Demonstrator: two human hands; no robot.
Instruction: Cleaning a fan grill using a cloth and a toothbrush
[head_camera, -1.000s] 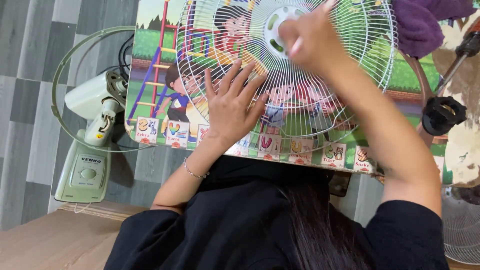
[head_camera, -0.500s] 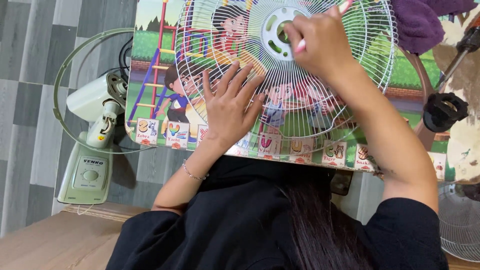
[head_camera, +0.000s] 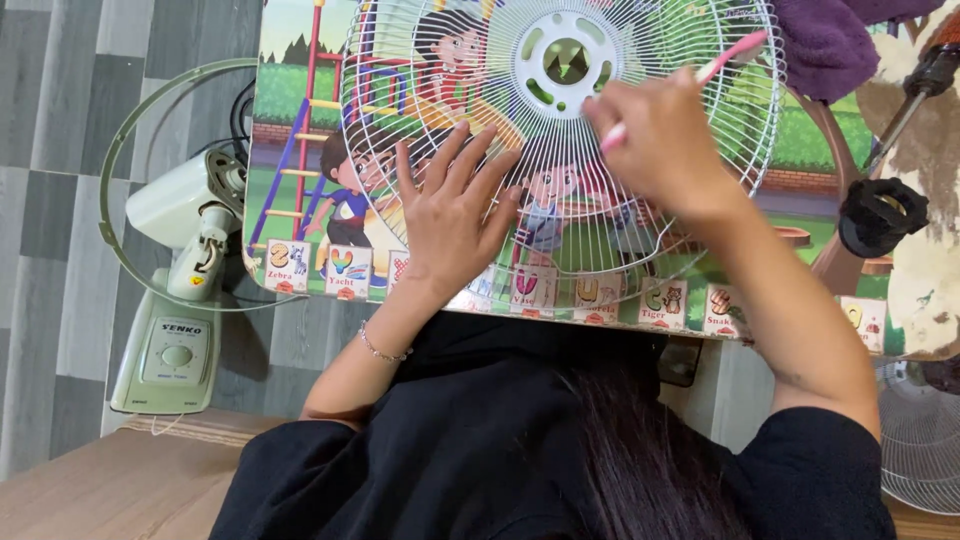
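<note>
I see the white wire fan guard (head_camera: 560, 150) lying flat on a colourful cartoon-printed board (head_camera: 300, 130), its top edge cut off by the frame. My left hand (head_camera: 445, 225) rests on the guard's lower left part with fingers spread flat over the wires. My right hand (head_camera: 660, 140) is closed around a thin pink-handled brush (head_camera: 730, 55), pinching it just right of the guard's round hub; the brush's working end is hidden under my fingers, so I cannot tell where it touches. The board's near edge disappears under my black sleeves and hair. To the left, beside the board, a pale green fan body (head_camera: 180, 290) lies on the grey floor, its ring partly tucked under the board. A purple cloth (head_camera: 830, 45) sits at the upper right, cropped.
</note>
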